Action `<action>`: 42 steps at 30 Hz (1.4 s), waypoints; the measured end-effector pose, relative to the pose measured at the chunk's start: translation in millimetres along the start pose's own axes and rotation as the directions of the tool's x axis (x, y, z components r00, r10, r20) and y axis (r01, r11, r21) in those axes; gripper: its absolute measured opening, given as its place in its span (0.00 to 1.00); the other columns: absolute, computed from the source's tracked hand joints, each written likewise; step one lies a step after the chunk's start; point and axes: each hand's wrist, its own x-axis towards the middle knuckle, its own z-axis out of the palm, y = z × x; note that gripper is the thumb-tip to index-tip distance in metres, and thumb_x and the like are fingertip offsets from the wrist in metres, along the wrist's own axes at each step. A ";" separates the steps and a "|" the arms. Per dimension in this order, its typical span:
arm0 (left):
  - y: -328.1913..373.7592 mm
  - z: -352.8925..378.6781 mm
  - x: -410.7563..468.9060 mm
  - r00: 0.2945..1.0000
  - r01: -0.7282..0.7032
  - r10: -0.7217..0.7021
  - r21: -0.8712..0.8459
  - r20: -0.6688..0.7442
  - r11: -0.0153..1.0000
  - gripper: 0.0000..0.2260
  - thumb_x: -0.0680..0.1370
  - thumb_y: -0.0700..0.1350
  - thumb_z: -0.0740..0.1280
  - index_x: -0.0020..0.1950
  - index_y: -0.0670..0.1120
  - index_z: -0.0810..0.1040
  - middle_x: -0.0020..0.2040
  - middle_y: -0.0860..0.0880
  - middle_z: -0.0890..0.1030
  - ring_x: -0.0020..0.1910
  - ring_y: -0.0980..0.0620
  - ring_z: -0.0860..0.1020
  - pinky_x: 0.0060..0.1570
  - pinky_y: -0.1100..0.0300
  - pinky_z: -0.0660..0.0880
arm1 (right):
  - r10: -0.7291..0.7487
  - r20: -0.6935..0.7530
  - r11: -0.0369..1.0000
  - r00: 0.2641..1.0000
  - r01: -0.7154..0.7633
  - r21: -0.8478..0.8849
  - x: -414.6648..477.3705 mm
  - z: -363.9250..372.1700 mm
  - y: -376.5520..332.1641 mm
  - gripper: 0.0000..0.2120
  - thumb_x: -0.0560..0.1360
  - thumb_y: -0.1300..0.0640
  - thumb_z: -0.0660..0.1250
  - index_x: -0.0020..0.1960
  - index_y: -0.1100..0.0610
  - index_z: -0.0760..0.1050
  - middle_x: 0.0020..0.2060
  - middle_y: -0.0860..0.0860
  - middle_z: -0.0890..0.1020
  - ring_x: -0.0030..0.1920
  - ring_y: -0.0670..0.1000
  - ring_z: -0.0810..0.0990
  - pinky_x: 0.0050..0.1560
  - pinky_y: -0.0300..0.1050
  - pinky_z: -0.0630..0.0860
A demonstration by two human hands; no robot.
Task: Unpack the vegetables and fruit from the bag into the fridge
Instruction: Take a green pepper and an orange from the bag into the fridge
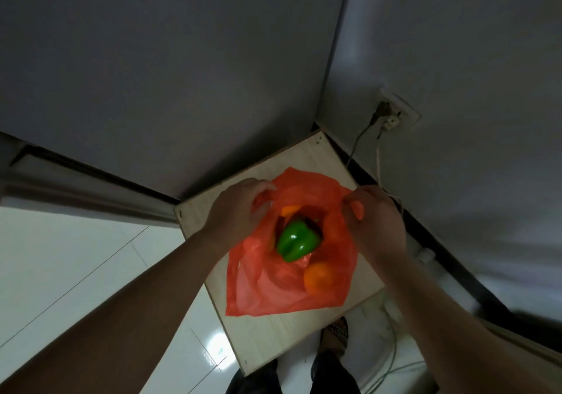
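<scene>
We hold the bag (273,290) open on the wooden board (273,333). Our left hand (237,211) grips its rim at ten o'clock and our right hand (375,220) pinches it at two o'clock. The green pepper (298,240) lies in the mouth, with an orange (319,278) under the plastic at five o'clock of it and another orange (290,209) at twelve. To do this well, we should spread the rim wide and low, hold it with one hand and lift the pepper with the other, so nothing rolls off. The board stands over pale floor tiles (76,257). The grey door (152,74) from nine to twelve, likely the fridge, is closed. A wall socket (395,114) sits at one o'clock.
</scene>
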 end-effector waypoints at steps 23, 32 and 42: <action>48.8 33.8 -72.9 0.995 -0.089 0.090 -0.026 0.052 0.996 0.15 0.73 0.55 0.63 0.58 0.54 0.75 0.58 0.54 0.74 0.57 0.58 0.72 0.50 0.68 0.72 | -0.086 0.049 0.982 0.995 0.076 0.172 -38.1 -5.6 17.6 0.14 0.71 0.60 0.71 0.55 0.58 0.77 0.54 0.52 0.77 0.48 0.48 0.77 0.45 0.35 0.71; 45.3 74.4 -74.7 0.995 0.037 -0.039 0.019 0.095 0.999 0.18 0.76 0.49 0.66 0.65 0.52 0.71 0.67 0.53 0.68 0.66 0.55 0.66 0.56 0.62 0.72 | 0.034 0.030 0.988 0.999 -0.039 0.152 -49.7 17.5 30.9 0.18 0.71 0.56 0.70 0.59 0.57 0.74 0.58 0.54 0.75 0.51 0.52 0.76 0.46 0.43 0.72; 51.1 82.2 -78.4 0.999 0.049 -0.049 0.008 -0.002 0.999 0.16 0.76 0.50 0.65 0.63 0.52 0.73 0.64 0.54 0.71 0.62 0.57 0.68 0.51 0.64 0.71 | -0.011 0.062 0.979 0.998 -0.002 0.203 -27.7 4.0 33.7 0.16 0.73 0.57 0.69 0.60 0.59 0.74 0.59 0.57 0.74 0.49 0.50 0.74 0.46 0.43 0.70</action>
